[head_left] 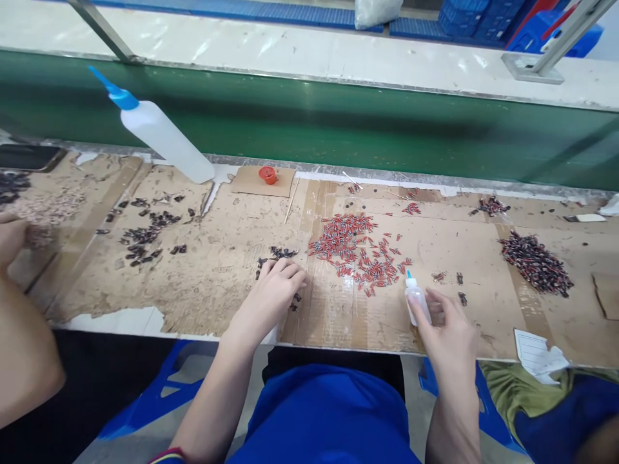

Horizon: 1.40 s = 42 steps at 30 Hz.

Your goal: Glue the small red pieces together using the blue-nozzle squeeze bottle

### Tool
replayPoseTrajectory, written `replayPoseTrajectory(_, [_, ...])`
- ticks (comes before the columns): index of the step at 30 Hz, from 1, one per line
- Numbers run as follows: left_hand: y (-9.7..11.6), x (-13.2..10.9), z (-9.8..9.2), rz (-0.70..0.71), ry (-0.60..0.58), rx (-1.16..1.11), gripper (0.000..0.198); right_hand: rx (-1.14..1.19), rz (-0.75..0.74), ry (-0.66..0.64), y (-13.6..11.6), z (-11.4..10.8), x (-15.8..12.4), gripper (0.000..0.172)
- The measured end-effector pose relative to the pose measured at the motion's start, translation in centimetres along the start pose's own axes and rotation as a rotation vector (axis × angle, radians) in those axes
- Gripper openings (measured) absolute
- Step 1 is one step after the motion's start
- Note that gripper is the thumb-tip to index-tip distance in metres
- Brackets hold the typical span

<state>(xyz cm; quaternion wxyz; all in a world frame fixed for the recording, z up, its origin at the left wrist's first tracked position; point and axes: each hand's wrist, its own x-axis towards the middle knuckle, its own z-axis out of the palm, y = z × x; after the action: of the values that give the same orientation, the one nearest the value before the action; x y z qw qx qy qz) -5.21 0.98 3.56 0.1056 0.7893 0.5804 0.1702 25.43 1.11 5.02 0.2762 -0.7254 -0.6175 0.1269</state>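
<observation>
My left hand [276, 283] rests knuckles-up on the cardboard-covered bench, fingers curled over a small cluster of dark parts [278, 254]; what the fingers hold is hidden. My right hand [447, 328] grips a small white squeeze bottle [416, 301] with a blue tip, held upright near the bench's front edge. A spread of small red parts [358, 251] lies between and just beyond both hands.
A large white squeeze bottle [162, 132] with a blue nozzle leans at the back left. A red cap [267, 174] sits on a cardboard scrap. Dark parts lie in piles at left [145, 232] and right [536, 263]. Another person's arm [19, 335] reaches in at far left. A green conveyor belt [338, 122] runs behind.
</observation>
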Motion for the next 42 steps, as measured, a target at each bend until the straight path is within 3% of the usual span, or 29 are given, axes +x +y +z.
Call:
replayPoseTrajectory(4, [1.9,0.1,0.3,0.072,0.098,-0.181,0.033,-0.05,0.063,-0.137,-0.2,0.3,-0.4,0.056])
replayPoseTrajectory(8, [3.5,0.3,1.3,0.127,0.098,-0.268,0.036,0.015,0.197,-0.129,-0.3,-0.2,-0.6,0.057])
replayPoseTrajectory(11, [4.0,0.2,2.0,0.058,0.075,-0.283,0.028,0.265,0.296,-0.099,-0.5,-0.7,-0.9,0.055])
replayPoseTrajectory(14, [4.3,-0.2,2.7,-0.022,0.101,-0.313,0.018,0.526,0.255,-0.052,-0.9,-0.6,-1.1,0.047])
replayPoseTrajectory(19, [4.9,-0.8,3.6,-0.204,0.27,-0.221,0.009,0.949,0.312,0.025,-1.8,1.3,-1.1,0.038])
replayPoseTrajectory(22, [5.1,-1.1,4.0,-0.234,0.356,-0.126,0.006,1.08,0.368,-0.02,-2.7,2.9,-1.2,0.037])
replayPoseTrajectory(27, [4.7,-1.5,4.1,-0.192,0.315,-0.166,0.018,0.99,0.288,-0.144,-4.5,4.5,-1.5,0.031])
replayPoseTrajectory(33, [4.5,-1.5,4.1,-0.2,0.279,-0.24,0.022,0.889,0.162,-0.137,-6.4,5.1,-1.5,0.022])
replayPoseTrajectory(42, [4.4,-1.2,3.8,-0.281,0.25,-0.339,0.029,0.755,0.061,-0.158,-6.5,5.7,-1.7,0.022])
